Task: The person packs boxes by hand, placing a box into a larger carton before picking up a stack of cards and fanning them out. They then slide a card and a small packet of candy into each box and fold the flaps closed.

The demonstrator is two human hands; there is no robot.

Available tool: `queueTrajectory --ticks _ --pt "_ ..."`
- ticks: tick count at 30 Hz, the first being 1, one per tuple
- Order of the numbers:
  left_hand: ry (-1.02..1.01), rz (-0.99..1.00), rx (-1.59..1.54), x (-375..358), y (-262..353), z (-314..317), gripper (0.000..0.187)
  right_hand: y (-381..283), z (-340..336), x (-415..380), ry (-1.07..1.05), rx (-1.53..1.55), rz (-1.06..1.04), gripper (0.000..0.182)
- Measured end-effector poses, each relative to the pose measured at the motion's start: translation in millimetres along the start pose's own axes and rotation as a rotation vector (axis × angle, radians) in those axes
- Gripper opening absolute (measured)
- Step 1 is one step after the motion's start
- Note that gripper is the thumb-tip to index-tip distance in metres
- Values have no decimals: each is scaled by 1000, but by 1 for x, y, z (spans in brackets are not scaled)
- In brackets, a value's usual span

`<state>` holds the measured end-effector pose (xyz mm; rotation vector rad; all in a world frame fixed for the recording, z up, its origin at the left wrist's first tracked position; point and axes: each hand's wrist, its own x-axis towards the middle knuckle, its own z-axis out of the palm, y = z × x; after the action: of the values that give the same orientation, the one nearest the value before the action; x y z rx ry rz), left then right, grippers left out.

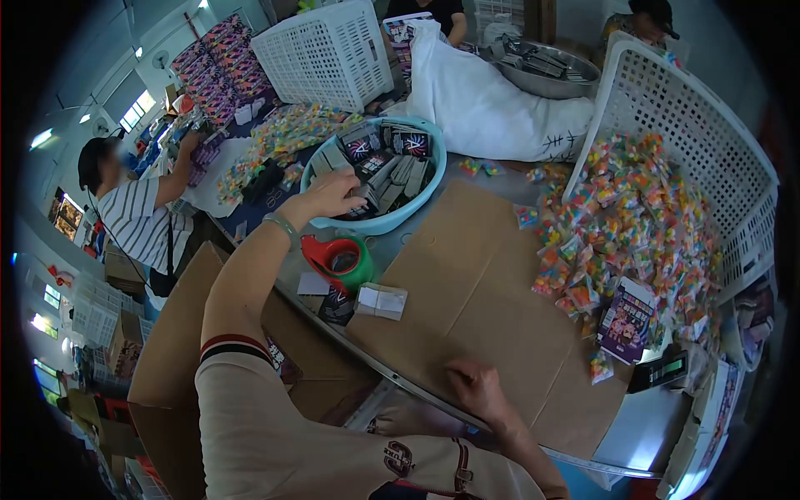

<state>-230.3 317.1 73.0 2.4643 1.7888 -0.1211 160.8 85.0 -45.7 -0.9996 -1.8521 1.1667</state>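
My left hand (335, 193) reaches over the near rim of a light blue basin (435, 179). Its fingers are apart and bent over the small dark card packs (392, 171) heaped inside; the fingertips are partly hidden among them. On the flat brown cardboard sheet (467, 283) rests my right hand (477, 387), its fingers curled in with nothing seen in them. Between the hands stand a red and green tape dispenser (343, 260) and a banded stack of white cards (382, 302).
Colourful small candy-like packets (633, 217) spill from a tipped white crate (692, 125) at right, with a purple printed card box (627, 321) on them. A white sack (500, 104) lies behind the basin. An open carton (179, 333) stands at left. A co-worker (133, 196) works at far left.
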Motion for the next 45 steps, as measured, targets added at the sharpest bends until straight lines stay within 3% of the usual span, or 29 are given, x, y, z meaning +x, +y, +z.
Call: queueTrajectory --ticks 1,5,8,10,12,16,18,19,21,22,23,25,27,30,32,38,42,45 --pt "123 48 68 0 3 6 41 -3 1 0 8 5 17 10" --pt "264 -2 15 -3 15 -3 35 6 3 -4 31 -4 -40 11" --pt "476 -67 -204 -11 15 -29 38 12 2 -5 45 8 -39 10" --pt "491 -57 -379 -15 21 -41 38 9 0 -5 33 234 274 18" --pt "441 5 -671 -25 45 -53 34 -5 -8 4 93 228 232 25" --pt "164 56 -1111 -60 150 -48 28 -50 -16 25 338 371 107 47" --pt "36 30 -1220 -79 206 -36 29 -70 -12 27 405 774 76 47" --pt "-28 9 -1266 -90 235 -32 30 -68 -9 23 441 776 75 47" --pt "-47 -17 -1217 -108 277 -25 32 -61 -7 16 358 968 157 38" --pt "121 140 -923 -103 279 -13 30 -60 -12 9 377 970 145 38" --pt "121 154 -914 -105 282 -2 30 -58 -17 -1 412 943 181 33" --pt "644 522 -337 -116 304 -3 27 -56 -23 -16 442 921 207 27" --pt "567 620 -276 -117 316 13 25 -54 -27 -30 518 666 256 24" --pt "515 646 -456 -109 326 34 20 -57 -32 -48 548 520 282 25" --pt "574 744 -265 -109 326 43 17 -48 -32 -55 557 492 274 26" --pt "532 831 -117 -119 332 48 15 -38 -31 -68 587 411 227 27" --pt "529 609 -176 -105 320 29 12 -28 -38 -73 576 193 152 29" --pt "685 336 -99 -63 274 -7 10 -28 -42 -78 525 403 208 32"
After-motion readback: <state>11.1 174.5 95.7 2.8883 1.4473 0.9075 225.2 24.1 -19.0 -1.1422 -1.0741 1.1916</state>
